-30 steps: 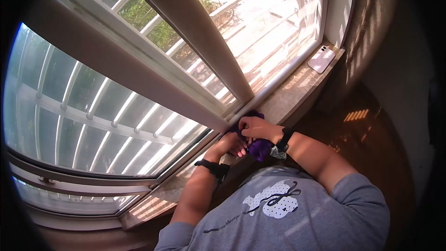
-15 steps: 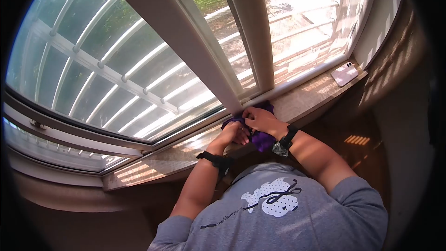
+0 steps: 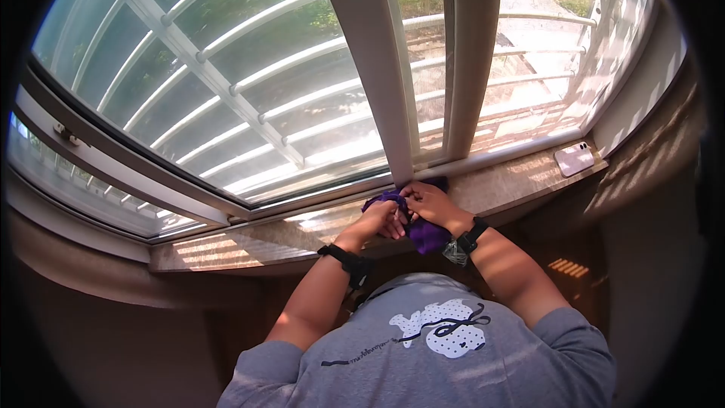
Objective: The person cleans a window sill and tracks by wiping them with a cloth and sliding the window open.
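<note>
A bunched purple cloth (image 3: 428,239) lies at the sill's front edge, part of it hanging over. My left hand (image 3: 383,220) grips its left side with curled fingers. Close beside it, my right hand (image 3: 430,203) pinches the fabric from above, the fingertips of both hands nearly meeting. Some dark material shows between the fingers, too small to make out. Black straps circle both wrists, and a clear crinkled piece (image 3: 455,252) hangs by the right one.
The stone windowsill (image 3: 498,181) runs across in front of me, with a pink phone (image 3: 575,159) at its right end. Behind it stand window frames (image 3: 370,53) and white outdoor bars (image 3: 279,57). Bunched curtain fabric (image 3: 646,143) hangs at the right.
My view has turned, so the window and sill appear rotated and the phone sits lower. Both hands stay on the purple cloth, with only slight finger movement.
</note>
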`<state>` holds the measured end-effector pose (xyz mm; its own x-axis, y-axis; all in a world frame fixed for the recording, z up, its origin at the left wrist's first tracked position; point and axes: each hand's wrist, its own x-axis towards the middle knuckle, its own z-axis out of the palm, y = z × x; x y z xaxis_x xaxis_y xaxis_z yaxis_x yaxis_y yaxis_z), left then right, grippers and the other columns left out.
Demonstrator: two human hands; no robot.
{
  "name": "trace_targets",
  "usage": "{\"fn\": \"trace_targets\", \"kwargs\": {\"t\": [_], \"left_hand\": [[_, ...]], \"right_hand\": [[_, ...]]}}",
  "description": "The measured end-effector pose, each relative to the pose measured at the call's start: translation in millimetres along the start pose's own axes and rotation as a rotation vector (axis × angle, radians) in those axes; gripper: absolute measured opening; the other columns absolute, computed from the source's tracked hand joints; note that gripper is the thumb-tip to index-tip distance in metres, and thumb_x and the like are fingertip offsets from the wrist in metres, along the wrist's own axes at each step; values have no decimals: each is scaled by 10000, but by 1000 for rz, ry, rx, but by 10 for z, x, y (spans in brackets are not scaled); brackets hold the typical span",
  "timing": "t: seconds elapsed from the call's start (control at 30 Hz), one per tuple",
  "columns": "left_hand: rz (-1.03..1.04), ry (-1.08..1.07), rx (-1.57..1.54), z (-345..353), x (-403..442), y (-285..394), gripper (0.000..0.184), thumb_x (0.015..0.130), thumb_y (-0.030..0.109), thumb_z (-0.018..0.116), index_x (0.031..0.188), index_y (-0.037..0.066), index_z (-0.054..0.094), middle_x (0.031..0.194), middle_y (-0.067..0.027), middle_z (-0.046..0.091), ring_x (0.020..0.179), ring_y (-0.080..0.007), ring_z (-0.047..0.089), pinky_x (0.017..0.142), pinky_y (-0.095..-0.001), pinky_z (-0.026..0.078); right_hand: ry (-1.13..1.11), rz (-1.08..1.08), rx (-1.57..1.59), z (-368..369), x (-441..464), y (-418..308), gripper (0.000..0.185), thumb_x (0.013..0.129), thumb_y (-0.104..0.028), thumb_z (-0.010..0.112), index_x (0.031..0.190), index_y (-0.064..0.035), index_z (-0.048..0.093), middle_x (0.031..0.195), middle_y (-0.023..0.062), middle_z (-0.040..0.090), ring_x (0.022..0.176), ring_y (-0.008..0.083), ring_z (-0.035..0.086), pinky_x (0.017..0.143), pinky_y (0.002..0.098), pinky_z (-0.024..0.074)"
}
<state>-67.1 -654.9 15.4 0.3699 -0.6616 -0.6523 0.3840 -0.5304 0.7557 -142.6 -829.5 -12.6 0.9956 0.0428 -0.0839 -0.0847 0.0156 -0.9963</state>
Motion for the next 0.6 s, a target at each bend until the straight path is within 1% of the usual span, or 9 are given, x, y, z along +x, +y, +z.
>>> {"fn": "trace_targets", "kwargs": {"t": [0.13,0.3,0.43,0.53,0.6], "left_hand": [[27,4,15,9,-27,9,441,882,341,331,850,12,624,720,-130,671,571,-190,634,545,-265,489],[31,-28,5,-41,-14,-40,446,896,328,312,858,5,615,735,-146,672,595,-203,642,577,-275,507],[39,-25,2,-45,-37,-43,421,901,322,342,846,5,613,719,-139,669,575,-194,640,541,-266,508],[64,-12,-18,-18,-50,-57,395,897,322,372,823,15,609,696,-127,666,547,-177,632,504,-258,499],[54,-7,-5,-14,-34,-62,401,902,326,365,817,17,606,690,-124,664,545,-174,631,506,-262,502]], "right_hand": [[19,45,10,19,-23,-68,228,882,-110,558,1082,-1,546,748,37,566,613,103,550,583,257,489],[-1,26,-151,33,-10,-65,244,863,-78,555,1093,2,553,758,40,571,627,105,562,583,254,489],[32,-31,-365,78,-10,-118,294,816,-64,574,1103,1,559,724,56,569,600,125,571,568,269,484],[83,-62,-419,101,-5,-64,318,799,-67,581,1110,-3,559,698,62,570,583,136,573,561,277,478],[78,-8,-432,102,-15,-81,319,802,-112,571,1107,-20,567,728,78,606,616,167,603,595,293,490]]}}
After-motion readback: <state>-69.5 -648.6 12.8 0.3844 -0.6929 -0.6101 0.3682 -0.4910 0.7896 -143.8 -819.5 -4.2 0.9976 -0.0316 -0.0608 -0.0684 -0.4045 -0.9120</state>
